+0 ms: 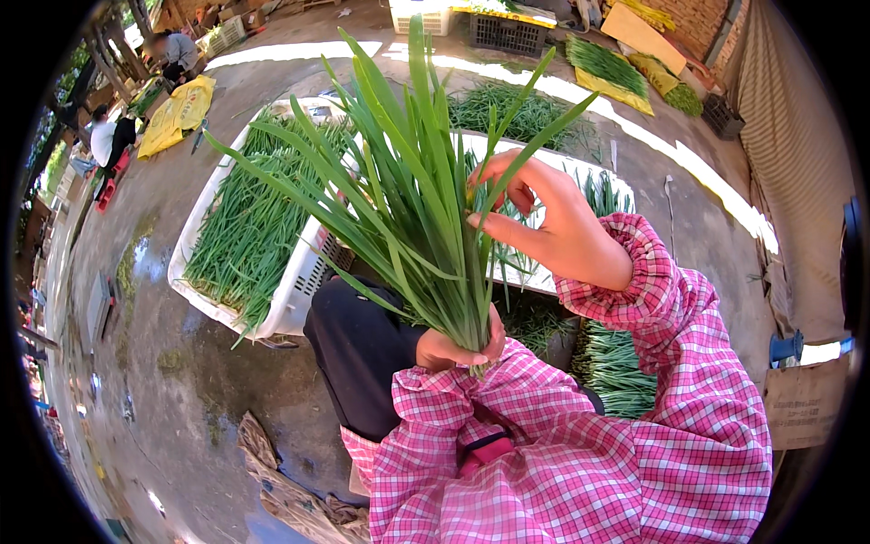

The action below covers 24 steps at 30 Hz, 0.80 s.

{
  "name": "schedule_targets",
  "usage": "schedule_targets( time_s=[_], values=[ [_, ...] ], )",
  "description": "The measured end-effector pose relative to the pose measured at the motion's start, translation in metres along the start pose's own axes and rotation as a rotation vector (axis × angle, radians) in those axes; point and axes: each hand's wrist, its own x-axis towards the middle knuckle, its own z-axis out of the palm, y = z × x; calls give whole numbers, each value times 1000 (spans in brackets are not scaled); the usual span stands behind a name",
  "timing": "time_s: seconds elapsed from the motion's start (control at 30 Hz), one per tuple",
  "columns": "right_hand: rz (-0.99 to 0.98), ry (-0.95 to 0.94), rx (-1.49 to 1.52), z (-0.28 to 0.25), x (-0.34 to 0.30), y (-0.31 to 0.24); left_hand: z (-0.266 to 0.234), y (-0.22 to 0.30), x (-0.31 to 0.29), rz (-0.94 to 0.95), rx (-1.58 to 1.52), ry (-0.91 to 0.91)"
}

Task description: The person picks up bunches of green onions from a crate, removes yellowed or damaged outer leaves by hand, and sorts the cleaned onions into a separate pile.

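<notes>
My left hand (462, 346) is closed round the pale lower ends of a bunch of garlic chives (421, 204). The bunch stands upright above my lap, its flat green leaves fanning out at the top. At the right side of the bunch, my right hand (539, 213) has its thumb and index finger curled in on the leaves. A small yellowish bit shows by the index fingertip. Behind the bunch, to the left, a white plastic crate (304, 272) is heaped with more chives (258, 222). Partly hidden behind my right hand lies a white tray (589, 168) with chives on it.
Bundled chives (612, 367) lie beside my right knee. Farther off are a loose green pile (517, 109), a yellow sheet with greens (607, 68) and a black crate (507, 34). Two people sit at the far left near yellow sacks (178, 113). A brown cloth (285, 480) lies on the floor.
</notes>
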Motion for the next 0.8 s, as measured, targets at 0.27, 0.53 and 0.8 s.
schedule_targets(
  time_s=[0.27,0.53,0.8],
  values=[
    [-180,54,-66,7,3,12,2,2,1,-3,44,-10],
    [-70,-98,78,-19,0,19,5,2,0,36,12,35],
    [50,-58,298,-20,-5,32,9,5,1,69,0,5]
  ],
)
